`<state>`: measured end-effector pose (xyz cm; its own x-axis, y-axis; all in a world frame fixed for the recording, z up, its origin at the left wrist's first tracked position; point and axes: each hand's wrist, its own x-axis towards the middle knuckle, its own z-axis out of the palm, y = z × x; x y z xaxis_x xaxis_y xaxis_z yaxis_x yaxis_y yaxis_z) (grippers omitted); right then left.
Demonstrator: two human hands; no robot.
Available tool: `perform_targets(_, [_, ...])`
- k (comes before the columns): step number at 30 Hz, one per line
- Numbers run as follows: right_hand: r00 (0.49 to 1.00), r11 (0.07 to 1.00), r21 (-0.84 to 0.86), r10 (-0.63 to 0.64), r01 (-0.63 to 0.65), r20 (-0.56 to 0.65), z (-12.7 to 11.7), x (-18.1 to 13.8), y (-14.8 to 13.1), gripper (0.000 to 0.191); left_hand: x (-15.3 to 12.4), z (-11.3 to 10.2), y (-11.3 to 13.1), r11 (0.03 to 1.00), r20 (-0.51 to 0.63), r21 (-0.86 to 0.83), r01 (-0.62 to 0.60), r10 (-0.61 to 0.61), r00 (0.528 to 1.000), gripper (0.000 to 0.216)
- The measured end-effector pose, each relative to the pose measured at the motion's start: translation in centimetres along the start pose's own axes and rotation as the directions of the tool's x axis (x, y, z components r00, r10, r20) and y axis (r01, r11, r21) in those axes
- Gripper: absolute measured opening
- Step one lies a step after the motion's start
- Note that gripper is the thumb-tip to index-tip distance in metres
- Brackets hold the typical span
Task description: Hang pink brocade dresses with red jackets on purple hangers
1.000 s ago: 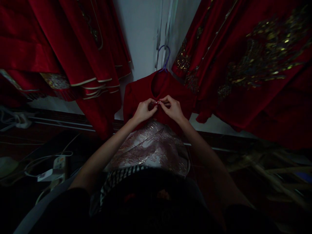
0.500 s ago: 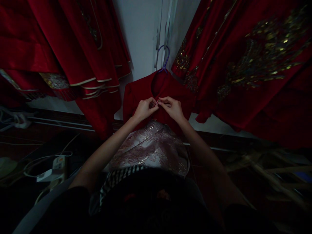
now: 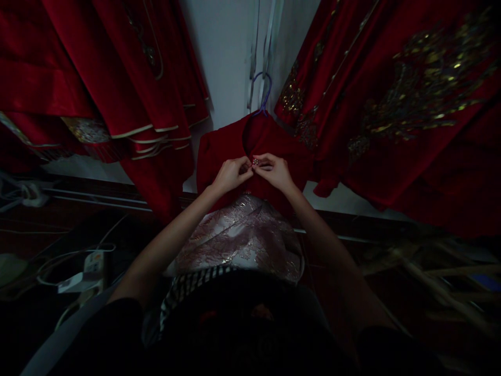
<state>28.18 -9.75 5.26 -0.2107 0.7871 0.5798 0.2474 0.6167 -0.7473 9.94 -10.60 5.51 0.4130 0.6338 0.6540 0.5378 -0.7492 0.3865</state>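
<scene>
Though both hands have barely shifted over the last second, the bead cluster (image 3: 255,162) shows more plainly now, its pale dots clear at the right hand's (image 3: 277,172) fingertips, where they were more covered before; this suggests, as a judgement, that the fingers are making fine adjustments in one spot, with the fastening point of the top (image 3: 219,149) exposed between them. The right hand is nearly closed, thumb and forefinger pinched about the beads, the other fingers curled loosely; the left hand (image 3: 231,175) is curved the same way, its thumb and forefinger drawn close together at the front edge, seemingly with a bit of the cloth, though the dim light hides how much. The top hangs just below its neck opening from that work, on a purple hanger (image 3: 267,94); behind it stands a white cabinet (image 3: 223,52) with long metal handles (image 3: 253,57).

Below the top lies a pale, shiny brocade (image 3: 238,235); red garments (image 3: 109,68) hang to the left with light piping, and a red dress (image 3: 352,172) to the right carries gold sequins (image 3: 430,83); a power strip (image 3: 96,263) with white cables sits low at left; the wooden pieces (image 3: 430,300) at lower right are blurred.
</scene>
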Motion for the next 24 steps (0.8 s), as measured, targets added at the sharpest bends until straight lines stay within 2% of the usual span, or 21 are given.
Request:
perform_targets(5, [1.000, 1.000, -0.029, 0.012, -0.011, 0.012, 0.0, 0.3, 0.2, 0.034, 0.1, 0.1, 0.1, 0.999, 0.012, 0.007, -0.032, 0.032, 0.999, 0.010])
perform_targets(8, [1.000, 0.995, -0.098, 0.008, -0.011, -0.028, 0.4, 0.6, 0.4, 0.028, 0.2, 0.6, 0.3, 0.999, 0.026, 0.015, -0.043, 0.043, 0.999, 0.013])
perform_targets(12, [0.996, 0.992, -0.121, 0.015, -0.026, -0.092, 1.4, 0.2, 0.8, 0.024, 0.2, 1.4, 0.6, 1.000, -0.033, 0.019, -0.006, 0.007, 0.999, 0.014])
perform_targets(15, [0.996, 0.999, -0.015, 0.042, -0.043, -0.080, 2.1, -1.3, 1.7, 0.038, 0.0, 1.5, 0.5, 0.998, -0.109, -0.044, 0.039, -0.044, 0.993, 0.011])
perform_targets(18, [0.995, 0.997, 0.015, 0.082, -0.081, -0.051, 2.7, -3.1, 3.3, 0.055, -0.5, 1.3, 0.3, 0.985, -0.158, -0.097, 0.141, -0.156, 0.975, 0.017])
perform_targets(19, [0.994, 0.995, 0.013, 0.097, -0.096, -0.049, 2.8, -3.5, 4.0, 0.057, -0.8, 1.3, 0.2, 0.978, -0.110, -0.116, 0.176, -0.189, 0.976, 0.025])
perform_targets(20, [0.992, 0.994, 0.013, 0.113, -0.113, -0.052, 2.9, -3.7, 4.5, 0.056, -1.1, 1.4, 0.1, 0.969, -0.009, -0.138, 0.205, -0.208, 0.978, 0.033])
perform_targets(21, [0.990, 0.991, 0.019, 0.130, -0.129, -0.055, 2.9, -3.8, 4.9, 0.053, -1.5, 1.5, 0.0, 0.960, 0.140, -0.159, 0.232, -0.210, 0.968, 0.040])
perform_targets(22, [0.987, 0.989, 0.033, 0.148, -0.146, -0.059, 2.8, -3.7, 5.1, 0.049, -1.9, 1.6, -0.2, 0.950, 0.315, -0.176, 0.258, -0.194, 0.929, 0.044])
perform_targets(23, [0.984, 0.985, 0.054, 0.167, -0.164, -0.064, 2.6, -3.5, 5.0, 0.044, -2.4, 1.8, -0.4, 0.942, 0.473, -0.184, 0.282, -0.167, 0.865, 0.045])
perform_targets(24, [0.980, 0.980, 0.079, 0.188, -0.182, -0.066, 2.4, -3.2, 4.8, 0.040, -2.8, 2.1, -0.6, 0.936, 0.581, -0.182, 0.301, -0.144, 0.801, 0.043])
